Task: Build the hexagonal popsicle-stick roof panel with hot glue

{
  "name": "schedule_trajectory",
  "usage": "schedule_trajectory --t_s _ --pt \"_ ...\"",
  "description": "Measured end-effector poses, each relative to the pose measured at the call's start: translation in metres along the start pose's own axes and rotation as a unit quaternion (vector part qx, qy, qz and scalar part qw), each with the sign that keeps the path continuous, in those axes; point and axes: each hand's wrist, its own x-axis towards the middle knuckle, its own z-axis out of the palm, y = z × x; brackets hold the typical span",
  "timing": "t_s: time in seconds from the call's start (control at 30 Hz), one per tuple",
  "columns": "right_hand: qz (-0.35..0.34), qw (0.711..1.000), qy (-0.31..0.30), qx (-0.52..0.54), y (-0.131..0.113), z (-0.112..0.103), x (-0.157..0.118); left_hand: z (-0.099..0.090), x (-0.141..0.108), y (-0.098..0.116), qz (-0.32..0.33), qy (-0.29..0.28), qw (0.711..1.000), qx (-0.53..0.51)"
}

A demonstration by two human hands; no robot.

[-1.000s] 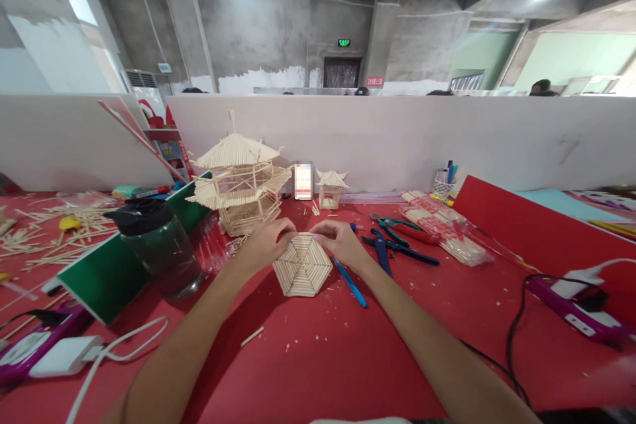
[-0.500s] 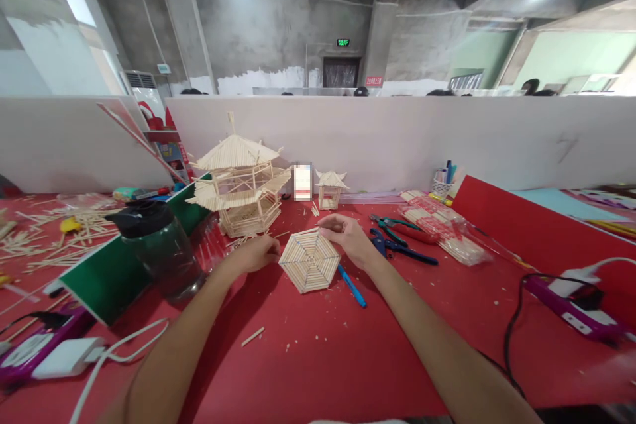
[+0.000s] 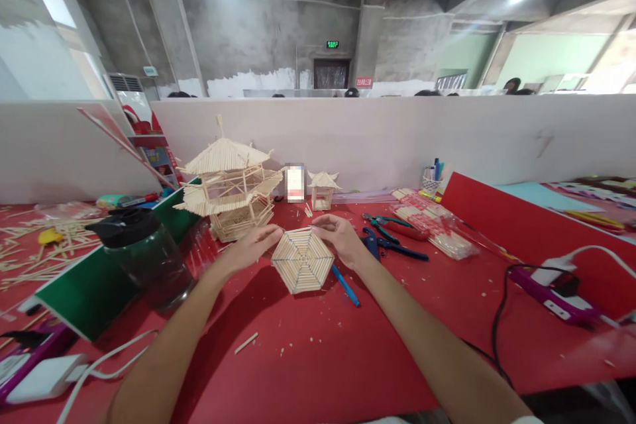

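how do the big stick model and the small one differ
The big model has two roof tiers, while the small model has one. The big model is both taller and wider than the small model. A stick piece rises well above the big model's peak; the small model's peak has none like it. Both are built of pale sticks and stand upright on the red table.

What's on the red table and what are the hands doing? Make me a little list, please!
Left hand: at the stick hexagon's top left
Right hand: holding its top right
Pen: blue, lying right of the hexagon
Stick houses: one big, one small, both behind the hands
Bottle: see-through, black lid, on the left
Table: red, with little bits scattered
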Motion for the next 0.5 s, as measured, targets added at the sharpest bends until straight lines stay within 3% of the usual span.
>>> schedule_trajectory --t_s 0.07,0.13,0.23,0.3,0.4,0.5 --pt "-0.007 1.000 -0.002 -0.004 0.001 0.004 -0.001 0.005 0.001 0.005 -0.011 -0.034 0.999 -0.031" --pt "-0.013 1.000 -0.010 0.001 0.001 0.005 0.001 0.006 0.003 0.004 -0.030 -0.027 0.997 -0.058" --pt "-0.030 0.999 0.011 -0.014 0.000 -0.008 0.010 -0.001 0.004 -0.001 -0.066 0.081 0.986 -0.132" --pt "-0.067 0.991 0.058 -0.101 -0.002 -0.026 0.017 -0.010 0.004 -0.003 -0.080 0.175 0.965 -0.179" --pt "-0.122 0.928 0.104 -0.336 -0.005 -0.052 0.022 -0.022 0.002 -0.003 -0.088 0.267 0.937 -0.210" --pt "-0.063 0.821 0.099 -0.558 -0.003 -0.066 0.019 -0.024 0.001 -0.001 -0.091 0.256 0.944 -0.188"
